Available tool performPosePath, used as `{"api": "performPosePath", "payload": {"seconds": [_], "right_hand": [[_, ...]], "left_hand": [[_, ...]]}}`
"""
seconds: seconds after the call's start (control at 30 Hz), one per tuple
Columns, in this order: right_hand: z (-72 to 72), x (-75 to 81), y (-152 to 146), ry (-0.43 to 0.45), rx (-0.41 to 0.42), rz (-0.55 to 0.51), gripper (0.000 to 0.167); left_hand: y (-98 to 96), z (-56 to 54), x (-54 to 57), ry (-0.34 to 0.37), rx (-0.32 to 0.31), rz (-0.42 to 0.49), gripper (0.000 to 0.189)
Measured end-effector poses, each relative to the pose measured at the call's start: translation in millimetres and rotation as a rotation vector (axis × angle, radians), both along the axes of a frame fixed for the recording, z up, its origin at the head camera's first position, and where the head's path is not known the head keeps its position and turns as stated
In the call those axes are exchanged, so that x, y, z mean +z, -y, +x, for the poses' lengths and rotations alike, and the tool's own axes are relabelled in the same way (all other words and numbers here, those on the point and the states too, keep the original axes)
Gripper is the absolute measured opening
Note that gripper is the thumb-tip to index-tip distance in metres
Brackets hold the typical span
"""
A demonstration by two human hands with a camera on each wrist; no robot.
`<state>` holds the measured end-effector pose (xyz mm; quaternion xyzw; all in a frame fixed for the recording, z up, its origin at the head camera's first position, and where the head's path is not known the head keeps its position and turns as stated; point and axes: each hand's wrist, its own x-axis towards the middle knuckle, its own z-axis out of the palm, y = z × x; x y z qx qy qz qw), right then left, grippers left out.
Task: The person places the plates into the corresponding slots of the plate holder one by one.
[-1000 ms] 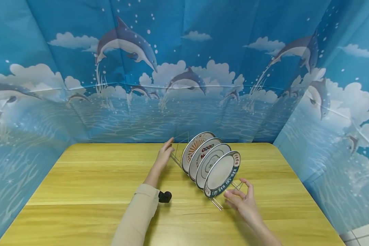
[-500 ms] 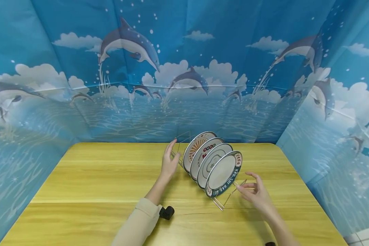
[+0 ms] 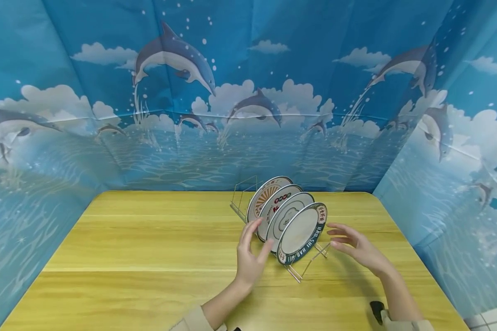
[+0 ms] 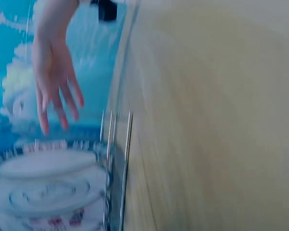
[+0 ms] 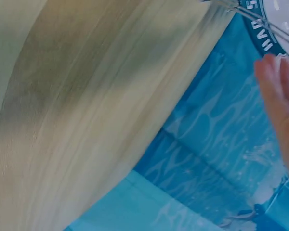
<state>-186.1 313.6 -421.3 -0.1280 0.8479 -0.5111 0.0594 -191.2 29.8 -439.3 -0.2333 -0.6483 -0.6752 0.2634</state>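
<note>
Several white plates with printed faces stand on edge in a thin metal wire rack (image 3: 310,264) on the table. The front plate (image 3: 301,233) has a dark green band with white lettering; behind it stand a plate with a ringed motif (image 3: 287,219), one with red marks (image 3: 278,202) and one with an orange sunburst (image 3: 269,191). My left hand (image 3: 250,262) is at the left side of the plates, fingers spread, overlapping their rims in the head view. To the right of the front plate is my right hand (image 3: 362,250), fingers loosely extended, beside the rack's near end. Neither holds anything.
The yellow wood-grain table (image 3: 149,248) reaches back to a blue curtain (image 3: 182,151) printed with dolphins and clouds. The rack's far end (image 3: 242,193) rises close to the table's back edge. Black wrist devices, such as the right one (image 3: 377,312), sit at the sleeves.
Both hands have let go of the rack. The left has moved from its far end toward me and right; the right has drawn away to the right. Rack and plates look nearly unmoved.
</note>
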Motion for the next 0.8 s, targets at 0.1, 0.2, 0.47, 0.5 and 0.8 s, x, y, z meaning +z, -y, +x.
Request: {"api": "performPosePath", "payload": {"seconds": [0.1,0.2,0.47,0.5,0.8], "right_hand": [[-5.6,-4.4,-3,0.032,0.046,-0.059,0.052],[-10.1,-8.1,-4,0.078,0.082,-0.11,0.049],[-16.9,-13.0,-9,0.142,0.143,-0.135,0.047],[-17.6,-13.6,-10,0.147,0.15,-0.136,0.047],[-20.5,-15.2,-13,0.183,0.193,-0.148,0.049]], "left_hand": [[-11.2,11.4,-2.5,-0.04,-0.053,0.006,0.048],[-22.5,23.5,-5.9,-0.04,-0.087,-0.006,0.047],[-46.4,37.7,-23.6,-0.112,-0.021,-0.198,0.054],[-49.3,38.0,-26.2,-0.068,-0.019,-0.22,0.055],[-73.5,30.9,-41.3,0.193,0.025,-0.233,0.051]]}}
